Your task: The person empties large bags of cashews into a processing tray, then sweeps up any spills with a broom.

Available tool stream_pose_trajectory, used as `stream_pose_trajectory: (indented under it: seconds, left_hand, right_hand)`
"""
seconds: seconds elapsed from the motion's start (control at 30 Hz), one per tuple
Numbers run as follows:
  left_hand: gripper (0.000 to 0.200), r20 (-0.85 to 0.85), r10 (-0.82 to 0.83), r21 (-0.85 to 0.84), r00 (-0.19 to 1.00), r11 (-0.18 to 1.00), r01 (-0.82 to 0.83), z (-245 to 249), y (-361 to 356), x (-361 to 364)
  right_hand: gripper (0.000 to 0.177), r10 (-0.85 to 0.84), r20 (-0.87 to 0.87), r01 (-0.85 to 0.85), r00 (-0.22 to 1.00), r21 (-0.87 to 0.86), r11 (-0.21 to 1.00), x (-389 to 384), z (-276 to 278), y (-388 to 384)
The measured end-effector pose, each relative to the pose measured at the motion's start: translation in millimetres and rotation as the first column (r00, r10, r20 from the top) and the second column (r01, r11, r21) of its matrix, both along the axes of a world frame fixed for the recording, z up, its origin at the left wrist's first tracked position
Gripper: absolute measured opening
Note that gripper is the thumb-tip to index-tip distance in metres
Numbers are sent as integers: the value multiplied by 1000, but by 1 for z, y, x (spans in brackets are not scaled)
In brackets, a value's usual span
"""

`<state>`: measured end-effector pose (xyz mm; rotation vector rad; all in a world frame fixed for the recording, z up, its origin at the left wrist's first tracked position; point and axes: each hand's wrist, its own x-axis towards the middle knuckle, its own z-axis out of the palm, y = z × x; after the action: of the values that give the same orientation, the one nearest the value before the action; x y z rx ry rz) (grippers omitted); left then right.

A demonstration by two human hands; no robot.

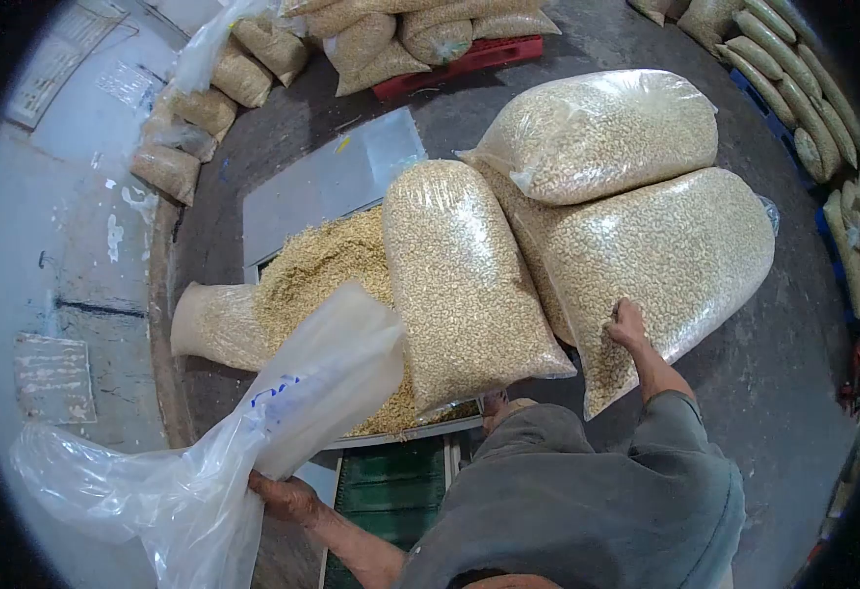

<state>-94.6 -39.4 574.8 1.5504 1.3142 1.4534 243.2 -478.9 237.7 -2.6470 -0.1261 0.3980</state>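
My left hand [289, 500] is closed around a large clear plastic bag [322, 363], which looks limp and has blue writing on it. Its upper end hangs over loose yellowish kernels [337, 257] in a metal-edged bin. To the right, my right hand [628, 326] has its fingers curled against the near side of a full clear sack [670, 250] of pale kernels. Another filled sack [469, 285] leans between my hands, partly over the bin. One more full sack [611, 133] lies on top at the back.
A grey metal sheet [337, 172] lies behind the bin. Green ridged material [390, 501] shows below it. Stacked sacks rest on a red pallet [459, 64] at the back, and more sacks [793, 88] line the right side. A stained pale wall [96, 294] stands at left.
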Motion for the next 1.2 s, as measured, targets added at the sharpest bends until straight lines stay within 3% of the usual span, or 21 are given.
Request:
stream_pose_trajectory:
  seconds: [0.07,0.13,0.17,0.23,0.27,0.3,0.33,0.37,0.4,0.53,0.63,0.67,0.7,0.77,0.83,0.9,0.97,1.0,1.07,1.17,1.2]
  left_hand:
    - [64,45,130,-76,991,989,-126,12,-24,-13]
    - [62,-483,240,370,842,928,-53,2,-36,-61]
    - [62,-482,256,373,838,925,-69,15,-56,-60]
    - [65,99,283,130,954,947,-294,41,-97,-62]
    - [65,-168,279,204,945,948,-243,16,-84,-133]
    - [65,-169,306,200,937,941,-272,21,-107,-151]
    - [63,-453,516,426,727,842,-331,30,-133,-167]
    - [61,-613,689,634,387,721,-278,36,-156,-183]
    - [58,-164,483,431,860,819,-378,36,-167,-202]
    - [64,52,375,440,925,823,-358,69,-243,-239]
    - [64,334,376,303,864,825,-476,84,-289,-229]
    - [61,307,391,272,868,838,-474,90,-302,-211]
    - [61,279,384,256,880,854,-453,84,-303,-228]
    - [65,-95,385,395,918,861,-321,65,-300,-275]
    - [59,-110,290,373,951,899,-231,56,-313,-264]
    - [54,-105,190,368,976,919,-140,51,-329,-237]
    - [54,214,155,179,964,964,-195,50,-350,-201]
    - [54,233,134,172,963,969,-177,36,-352,-220]
    - [57,-134,51,116,990,993,-36,-10,-342,-270]
    - [57,-44,-95,100,994,990,99,-33,-337,-207]
    - [57,-19,-164,85,986,983,165,-35,-336,-177]
  right_hand:
    - [38,37,9,-37,999,13,999,-1,4,-2]
    - [39,86,15,-86,996,18,996,1,-1,-6]
    - [42,93,0,-93,996,12,996,5,-11,-7]
    - [45,122,-17,-122,992,2,993,12,-16,-14]
    - [49,127,-118,-125,985,23,992,15,-9,-11]
    - [53,136,-217,-130,967,41,991,19,-3,-11]
    - [59,153,-276,-139,949,67,988,22,-3,-13]
    - [59,183,-275,-170,944,68,983,21,4,-13]
    - [58,177,-267,-157,947,93,983,17,12,-13]
    - [58,170,-330,-130,929,138,982,23,4,-13]
    - [57,319,-270,-297,908,119,947,31,-8,-15]
    - [56,351,-193,-332,916,124,935,31,-11,-17]
    - [54,329,-336,-253,883,251,934,39,-19,-19]
    - [50,316,-543,-40,778,459,887,53,-25,-32]
    - [49,304,-609,96,733,535,840,50,2,-60]
    - [44,213,-429,162,878,684,711,40,57,-92]
    - [42,154,-351,140,924,682,718,30,88,-134]
    - [42,132,-323,124,937,662,739,26,95,-158]
    - [41,126,-266,73,956,628,775,19,95,-206]
    - [34,38,-345,138,938,472,871,-29,110,-259]
    - [33,19,-321,186,947,596,781,-38,46,-282]
